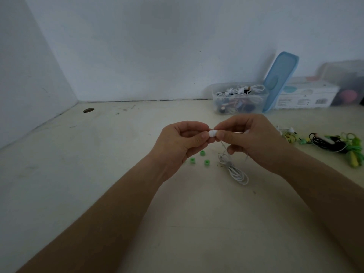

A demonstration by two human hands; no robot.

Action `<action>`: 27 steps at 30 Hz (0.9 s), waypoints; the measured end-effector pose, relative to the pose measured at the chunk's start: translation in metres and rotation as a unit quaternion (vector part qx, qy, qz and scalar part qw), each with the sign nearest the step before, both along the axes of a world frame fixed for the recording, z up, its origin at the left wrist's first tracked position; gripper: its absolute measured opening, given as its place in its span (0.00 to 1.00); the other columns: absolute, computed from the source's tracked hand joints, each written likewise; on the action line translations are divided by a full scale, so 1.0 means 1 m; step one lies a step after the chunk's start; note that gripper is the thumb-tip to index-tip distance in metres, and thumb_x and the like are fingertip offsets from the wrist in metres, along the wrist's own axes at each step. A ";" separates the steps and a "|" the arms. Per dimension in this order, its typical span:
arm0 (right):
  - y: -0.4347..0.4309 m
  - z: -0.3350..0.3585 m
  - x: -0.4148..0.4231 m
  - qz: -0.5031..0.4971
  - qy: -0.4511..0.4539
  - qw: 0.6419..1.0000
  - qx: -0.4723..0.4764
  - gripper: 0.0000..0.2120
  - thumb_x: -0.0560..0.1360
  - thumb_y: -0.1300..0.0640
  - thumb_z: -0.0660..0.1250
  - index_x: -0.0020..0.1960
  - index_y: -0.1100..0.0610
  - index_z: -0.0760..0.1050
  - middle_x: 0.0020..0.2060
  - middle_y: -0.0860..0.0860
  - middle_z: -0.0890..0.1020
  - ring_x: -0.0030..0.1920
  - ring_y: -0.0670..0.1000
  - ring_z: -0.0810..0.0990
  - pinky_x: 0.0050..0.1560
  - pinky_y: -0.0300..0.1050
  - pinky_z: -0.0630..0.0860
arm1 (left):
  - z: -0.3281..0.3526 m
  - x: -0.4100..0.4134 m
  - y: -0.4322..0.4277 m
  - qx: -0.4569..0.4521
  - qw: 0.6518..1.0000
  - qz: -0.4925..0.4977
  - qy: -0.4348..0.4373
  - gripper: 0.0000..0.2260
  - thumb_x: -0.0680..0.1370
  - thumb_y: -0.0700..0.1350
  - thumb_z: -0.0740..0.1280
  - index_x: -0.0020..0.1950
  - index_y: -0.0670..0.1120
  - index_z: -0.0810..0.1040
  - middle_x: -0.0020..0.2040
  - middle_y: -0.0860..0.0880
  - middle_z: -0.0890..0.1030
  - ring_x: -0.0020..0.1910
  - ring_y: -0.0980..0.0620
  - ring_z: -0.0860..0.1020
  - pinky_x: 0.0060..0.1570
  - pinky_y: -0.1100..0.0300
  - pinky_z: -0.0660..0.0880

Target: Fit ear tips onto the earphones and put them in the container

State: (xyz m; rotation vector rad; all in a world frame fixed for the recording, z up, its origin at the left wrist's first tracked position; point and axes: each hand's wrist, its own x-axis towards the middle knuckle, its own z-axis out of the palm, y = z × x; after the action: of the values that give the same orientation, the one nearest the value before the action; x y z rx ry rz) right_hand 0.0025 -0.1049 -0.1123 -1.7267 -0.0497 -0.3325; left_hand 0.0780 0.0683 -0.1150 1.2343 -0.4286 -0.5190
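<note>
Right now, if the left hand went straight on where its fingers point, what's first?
The left hand points right, at the white earbud it pinches. Just beyond, the right hand pinches its other side. Nothing seems to lie between, though depth is hard to judge.

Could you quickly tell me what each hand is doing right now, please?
Left hand: pinching the white ear tip.
Right hand: pinching the white earphone.

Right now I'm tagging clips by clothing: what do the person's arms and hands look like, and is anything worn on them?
The left forearm and right forearm are bare to the frame edge, with no sleeve in view. The left hand and right hand wear no gloves, and no ring, watch or bracelet shows. The thumbnails look plain.
</note>
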 end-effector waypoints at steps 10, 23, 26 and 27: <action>-0.001 0.000 0.000 0.024 0.007 0.999 0.031 0.10 0.66 0.56 0.74 0.46 0.58 0.84 0.41 0.59 0.85 0.38 0.49 0.81 0.35 0.39 0.79 | 0.001 0.000 0.001 -0.006 1.000 -0.013 0.002 0.08 0.70 0.34 0.70 0.49 0.38 0.80 0.44 0.40 0.86 0.43 0.48 0.85 0.43 0.63 0.81; -0.001 0.005 0.000 0.038 0.025 0.989 0.140 0.12 0.67 0.57 0.73 0.49 0.61 0.84 0.37 0.55 0.82 0.27 0.43 0.72 0.31 0.37 0.76 | 0.000 -0.005 -0.004 0.135 0.977 -0.007 -0.167 0.08 0.82 0.44 0.64 0.58 0.45 0.80 0.50 0.49 0.86 0.49 0.50 0.82 0.49 0.53 0.79; -0.003 0.008 -0.001 0.036 0.020 0.980 0.194 0.12 0.70 0.60 0.69 0.51 0.63 0.81 0.32 0.50 0.80 0.23 0.42 0.69 0.30 0.36 0.75 | 0.002 -0.013 -0.009 0.186 0.956 -0.025 -0.225 0.10 0.80 0.48 0.66 0.58 0.47 0.80 0.48 0.56 0.85 0.47 0.58 0.81 0.48 0.60 0.77; -0.004 0.009 -0.001 0.038 0.013 0.978 0.207 0.10 0.70 0.60 0.69 0.50 0.62 0.82 0.33 0.51 0.80 0.23 0.42 0.68 0.30 0.35 0.75 | 0.003 -0.016 -0.011 0.212 0.943 -0.042 -0.252 0.11 0.78 0.49 0.69 0.59 0.48 0.79 0.49 0.59 0.84 0.46 0.63 0.80 0.47 0.65 0.75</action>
State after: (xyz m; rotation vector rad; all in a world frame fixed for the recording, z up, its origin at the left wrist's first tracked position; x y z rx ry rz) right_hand 0.0011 -0.1093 -0.1037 -1.3119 -0.0237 -0.2431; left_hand 0.0622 0.0573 -0.1122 1.7801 -0.8352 -0.3716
